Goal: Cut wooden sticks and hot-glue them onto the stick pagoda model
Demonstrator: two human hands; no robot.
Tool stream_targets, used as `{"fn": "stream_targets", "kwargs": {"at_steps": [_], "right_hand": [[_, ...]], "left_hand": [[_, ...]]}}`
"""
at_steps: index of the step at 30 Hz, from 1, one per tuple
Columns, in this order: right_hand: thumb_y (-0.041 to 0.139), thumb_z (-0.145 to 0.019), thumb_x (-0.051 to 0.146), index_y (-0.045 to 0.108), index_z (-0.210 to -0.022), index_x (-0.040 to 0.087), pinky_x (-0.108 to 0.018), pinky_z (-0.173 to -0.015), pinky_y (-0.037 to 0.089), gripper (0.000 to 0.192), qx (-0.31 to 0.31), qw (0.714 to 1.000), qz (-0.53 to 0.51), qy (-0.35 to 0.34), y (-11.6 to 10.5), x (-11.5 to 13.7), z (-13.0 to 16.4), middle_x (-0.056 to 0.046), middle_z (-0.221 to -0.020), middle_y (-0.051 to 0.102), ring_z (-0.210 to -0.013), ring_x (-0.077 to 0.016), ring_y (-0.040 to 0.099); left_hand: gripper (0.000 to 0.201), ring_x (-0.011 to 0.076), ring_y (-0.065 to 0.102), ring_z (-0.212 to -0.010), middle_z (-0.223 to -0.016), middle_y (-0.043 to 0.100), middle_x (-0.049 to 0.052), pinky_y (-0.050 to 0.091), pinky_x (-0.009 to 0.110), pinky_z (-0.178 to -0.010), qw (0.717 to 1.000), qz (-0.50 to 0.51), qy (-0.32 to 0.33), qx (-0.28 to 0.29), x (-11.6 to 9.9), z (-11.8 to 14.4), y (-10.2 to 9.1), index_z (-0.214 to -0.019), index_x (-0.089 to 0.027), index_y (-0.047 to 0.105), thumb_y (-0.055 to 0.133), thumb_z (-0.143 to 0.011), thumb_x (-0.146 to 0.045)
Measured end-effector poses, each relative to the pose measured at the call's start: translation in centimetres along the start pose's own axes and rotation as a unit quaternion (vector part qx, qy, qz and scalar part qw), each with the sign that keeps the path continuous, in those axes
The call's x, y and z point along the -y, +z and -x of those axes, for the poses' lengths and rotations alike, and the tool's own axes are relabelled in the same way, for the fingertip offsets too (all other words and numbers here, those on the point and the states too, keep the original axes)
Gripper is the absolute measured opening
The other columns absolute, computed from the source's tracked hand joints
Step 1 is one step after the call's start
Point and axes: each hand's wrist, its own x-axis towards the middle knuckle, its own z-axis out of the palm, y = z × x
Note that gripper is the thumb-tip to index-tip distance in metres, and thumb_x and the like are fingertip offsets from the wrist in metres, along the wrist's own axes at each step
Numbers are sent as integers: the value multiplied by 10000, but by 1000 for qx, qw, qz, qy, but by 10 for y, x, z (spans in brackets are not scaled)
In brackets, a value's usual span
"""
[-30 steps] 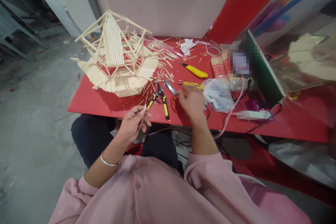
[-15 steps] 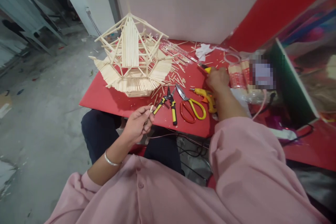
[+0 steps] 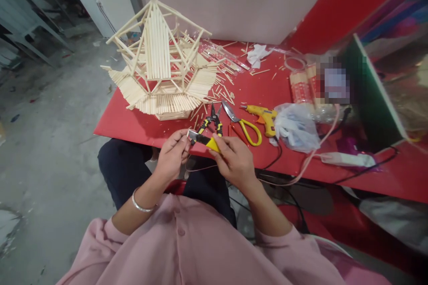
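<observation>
My left hand pinches a small wooden stick above the table's front edge. My right hand is closed round the yellow handle of a utility knife, its blade side pointing left and meeting the stick at my left fingertips. Behind the hands stands a pagoda-like model built of pale sticks, with an open-framed roof. Black-and-yellow pliers lie just beyond the knife, partly hidden by it. Beside them rest scissors with red and yellow handles.
A yellow glue gun with its cord lies right of the scissors, against a crumpled plastic bag. Loose sticks are scattered on the red table. Packs of sticks and a green box stand at right.
My right hand has come back from the table's far right with the utility knife and brought it to the stick in my left hand. The left hand has stayed nearly in place.
</observation>
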Motion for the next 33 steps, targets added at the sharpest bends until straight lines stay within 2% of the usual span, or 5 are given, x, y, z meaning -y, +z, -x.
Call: {"fn": "stream_targets", "kwargs": {"at_steps": [9, 12, 17, 26, 33], "right_hand": [[611, -875, 199, 473, -1399, 220, -335, -720, 498, 542, 2, 999, -42, 3, 9, 9, 1, -108, -966, 634, -849, -203, 589], [598, -882, 200, 463, -1410, 237, -335, -723, 509, 546, 5, 997, -74, 17, 10, 12, 1, -102, -982, 631, -850, -198, 597], [622, -863, 181, 446, -1424, 251, -351, -731, 514, 592, 3, 996, -84, 17, 12, 13, 1, -107, -1004, 628, -860, -204, 593], [596, -878, 207, 451, -1426, 247, -347, -727, 511, 569, -4, 995, -92, 23, 16, 21, -2, -101, -994, 634, -858, -206, 591], [613, -865, 210, 452, -1428, 236, -351, -715, 506, 586, -14, 998, -58, 12, 14, 24, -3, -110, -978, 634, -854, -214, 588]], "left_hand": [[350, 18, 204, -382, -534, 383, -87, 122, 170, -378, 999, -1, 29, 30, -1, 11, -10, -1084, -147, 665, 673, -759, -277], [399, 45, 309, -397, -522, 422, -77, 254, 183, -396, 996, -56, 68, 37, 2, 12, -14, -1157, -167, 663, 667, -778, -291], [408, 146, 584, -629, -646, 611, 7, 488, 271, -618, 974, -164, 158, 0, 10, 9, -21, -1182, -204, 674, 637, -844, -427], [455, 85, 396, -431, -514, 453, -55, 360, 217, -444, 967, -188, 171, -9, 15, 14, -20, -1232, -163, 640, 545, -909, -469], [347, 152, 560, -610, -628, 593, -4, 424, 227, -514, 956, -222, 186, -49, 7, 19, -21, -1146, -212, 686, 593, -879, -414]]}}
